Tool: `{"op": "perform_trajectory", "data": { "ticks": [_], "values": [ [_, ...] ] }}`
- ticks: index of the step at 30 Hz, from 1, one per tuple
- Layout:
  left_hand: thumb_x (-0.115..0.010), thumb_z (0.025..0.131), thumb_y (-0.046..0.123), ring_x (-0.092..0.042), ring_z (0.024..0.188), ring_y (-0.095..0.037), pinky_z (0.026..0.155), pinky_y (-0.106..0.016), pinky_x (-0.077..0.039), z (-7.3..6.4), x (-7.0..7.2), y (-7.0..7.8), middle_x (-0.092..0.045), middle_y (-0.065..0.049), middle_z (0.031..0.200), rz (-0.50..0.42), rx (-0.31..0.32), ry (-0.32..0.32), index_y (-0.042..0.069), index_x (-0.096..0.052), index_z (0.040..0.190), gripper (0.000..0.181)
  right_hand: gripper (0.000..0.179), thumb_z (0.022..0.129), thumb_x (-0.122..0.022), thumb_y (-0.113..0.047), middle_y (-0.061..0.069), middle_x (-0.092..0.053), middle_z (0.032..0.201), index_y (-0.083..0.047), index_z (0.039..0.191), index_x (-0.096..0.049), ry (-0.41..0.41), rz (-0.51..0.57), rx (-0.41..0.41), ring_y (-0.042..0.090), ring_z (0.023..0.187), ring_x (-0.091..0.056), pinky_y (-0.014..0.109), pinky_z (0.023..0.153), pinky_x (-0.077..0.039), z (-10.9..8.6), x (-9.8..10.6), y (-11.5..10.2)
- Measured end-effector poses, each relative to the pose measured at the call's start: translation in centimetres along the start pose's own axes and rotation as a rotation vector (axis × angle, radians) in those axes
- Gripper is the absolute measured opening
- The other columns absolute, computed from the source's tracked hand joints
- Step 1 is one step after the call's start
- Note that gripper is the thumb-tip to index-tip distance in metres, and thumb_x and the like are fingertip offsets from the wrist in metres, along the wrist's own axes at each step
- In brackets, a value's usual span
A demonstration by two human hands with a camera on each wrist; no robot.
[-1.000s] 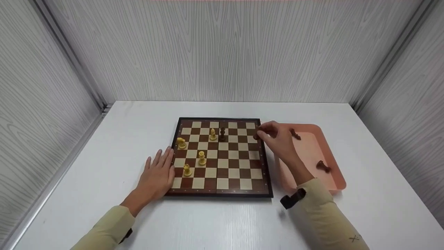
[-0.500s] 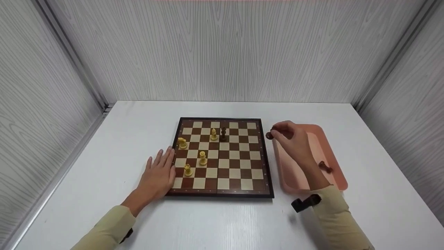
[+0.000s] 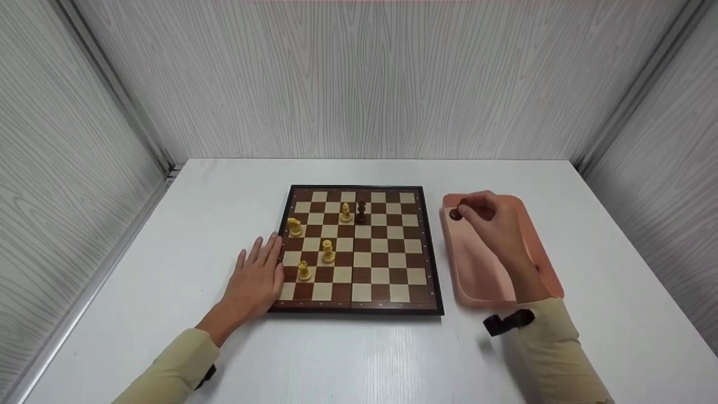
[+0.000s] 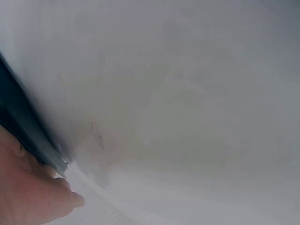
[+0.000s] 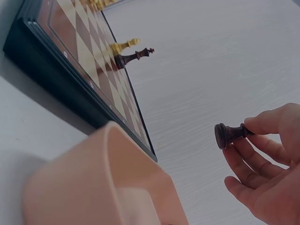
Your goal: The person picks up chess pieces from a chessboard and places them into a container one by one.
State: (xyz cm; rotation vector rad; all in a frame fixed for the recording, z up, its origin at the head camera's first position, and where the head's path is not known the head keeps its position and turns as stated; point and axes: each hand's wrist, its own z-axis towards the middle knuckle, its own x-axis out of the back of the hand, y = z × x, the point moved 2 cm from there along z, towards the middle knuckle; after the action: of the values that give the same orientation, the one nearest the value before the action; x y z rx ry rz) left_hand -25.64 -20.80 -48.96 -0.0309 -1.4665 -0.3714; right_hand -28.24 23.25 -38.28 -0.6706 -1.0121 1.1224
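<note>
Over the far end of the pink tray (image 3: 471,269), your right hand (image 3: 500,225) is pinching a dark chess piece (image 5: 228,134) between thumb and fingers. Your left hand (image 3: 253,283), fingers extended, is resting against the left edge of the chessboard (image 3: 387,261).

No writing or numbers can be read.
Small pale marks (image 5: 65,54) are borne by the brown border (image 3: 359,304) of the chessboard (image 3: 395,247), spaced along its near and right sides, but they are too small to be made out; in the right wrist view they are seen only as blurred light patches. A faint squiggle (image 4: 97,136) is seen on the pale surface (image 4: 187,117) in the left wrist view, too blurred to be deciphered.
</note>
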Motion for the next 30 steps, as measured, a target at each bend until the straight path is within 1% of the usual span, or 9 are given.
{"op": "perform_trajectory", "data": {
  "ticks": [3, 6, 10, 14, 19, 20, 22, 26, 30],
  "values": [
    [-0.032, 0.11, 0.026, -0.015, 0.155, -0.041, 0.122, -0.062, -0.013, -0.1, 0.0, 0.0, -0.019, -0.017, 0.169, 0.003, 0.0, 0.006, -0.001, -0.019, 0.162, 0.061, 0.019, 0.098, -0.064, 0.005, 0.031, -0.071, 0.102, 0.016, 0.113, -0.065, 0.002, -0.002, 0.012, 0.047, 0.097, -0.068, 0.021, 0.082, -0.055, 0.2, 0.5, 1.0],
    [-0.032, 0.11, 0.027, -0.015, 0.155, -0.041, 0.122, -0.063, -0.013, -0.1, 0.1, 0.1, -0.019, -0.017, 0.169, 0.004, -0.003, 0.006, -0.002, -0.02, 0.162, 0.06, 0.02, 0.099, -0.063, 0.002, 0.028, -0.072, 0.102, 0.014, 0.114, -0.066, -0.004, 0.001, 0.006, 0.043, 0.098, -0.069, 0.02, 0.083, -0.054, 0.4, 0.9, 2.6],
    [-0.032, 0.11, 0.027, -0.015, 0.155, -0.042, 0.121, -0.064, -0.013, -0.1, 0.1, 0.1, -0.019, -0.017, 0.169, 0.003, -0.012, 0.002, -0.002, -0.019, 0.162, 0.06, 0.019, 0.1, -0.065, -0.004, 0.022, -0.074, 0.102, 0.008, 0.114, -0.068, 0.001, 0.013, -0.006, 0.036, 0.097, -0.071, 0.022, 0.084, -0.055, 0.5, 1.4, 4.4],
    [-0.032, 0.11, 0.027, -0.015, 0.155, -0.042, 0.121, -0.064, -0.013, -0.1, -0.1, 0.0, -0.019, -0.017, 0.169, -0.005, -0.013, 0.005, -0.002, -0.019, 0.162, 0.06, 0.017, 0.1, -0.067, -0.006, 0.022, -0.074, 0.101, 0.006, 0.111, -0.069, -0.009, 0.034, -0.014, 0.033, 0.095, -0.072, 0.026, 0.084, -0.057, 0.6, 1.7, 5.5],
    [-0.028, 0.11, 0.028, -0.012, 0.156, -0.041, 0.122, -0.063, -0.01, -0.2, -0.3, 0.0, -0.016, -0.016, 0.17, -0.035, 0.004, -0.017, 0.0, -0.016, 0.163, 0.061, 0.011, 0.097, -0.068, -0.001, 0.025, -0.074, 0.096, 0.008, 0.104, -0.072, -0.036, 0.049, -0.006, 0.035, 0.089, -0.074, 0.03, 0.082, -0.059, 0.7, 2.3, 6.1],
    [-0.028, 0.11, 0.028, -0.011, 0.156, -0.04, 0.122, -0.063, -0.01, -0.3, -0.3, 0.0, -0.016, -0.015, 0.17, -0.037, 0.007, -0.021, 0.0, -0.016, 0.163, 0.061, 0.011, 0.097, -0.068, 0.0, 0.026, -0.074, 0.096, 0.008, 0.103, -0.072, -0.043, 0.051, 0.005, 0.036, 0.089, -0.074, 0.032, 0.083, -0.059, 0.7, 2.5, 6.2],
    [-0.028, 0.11, 0.028, -0.012, 0.156, -0.04, 0.122, -0.063, -0.01, -0.2, -0.3, 0.0, -0.016, -0.016, 0.17, -0.03, 0.003, -0.019, 0.0, -0.016, 0.163, 0.061, 0.012, 0.098, -0.067, 0.001, 0.026, -0.073, 0.098, 0.01, 0.105, -0.071, -0.06, 0.061, 0.008, 0.036, 0.09, -0.074, 0.032, 0.084, -0.059, 0.6, 2.9, 6.2],
    [-0.03, 0.11, 0.027, -0.013, 0.155, -0.041, 0.122, -0.063, -0.011, -0.1, -0.1, 0.1, -0.018, -0.016, 0.169, -0.015, -0.008, -0.01, -0.001, -0.017, 0.163, 0.061, 0.02, 0.099, -0.068, -0.003, 0.023, -0.073, 0.105, 0.011, 0.112, -0.069, -0.079, 0.032, -0.028, 0.03, 0.093, -0.075, 0.028, 0.085, -0.058, 0.3, 3.7, 6.3],
    [-0.031, 0.111, 0.027, -0.014, 0.155, -0.041, 0.122, -0.063, -0.012, 0.0, 0.0, 0.0, -0.018, -0.017, 0.169, -0.006, -0.009, -0.004, -0.001, -0.018, 0.163, 0.06, 0.026, 0.099, -0.07, -0.01, 0.021, -0.074, 0.106, 0.01, 0.114, -0.069, -0.094, -0.02, -0.085, 0.024, 0.095, -0.075, 0.023, 0.086, -0.056, 0.1, 4.3, 6.5]
  ]
}}
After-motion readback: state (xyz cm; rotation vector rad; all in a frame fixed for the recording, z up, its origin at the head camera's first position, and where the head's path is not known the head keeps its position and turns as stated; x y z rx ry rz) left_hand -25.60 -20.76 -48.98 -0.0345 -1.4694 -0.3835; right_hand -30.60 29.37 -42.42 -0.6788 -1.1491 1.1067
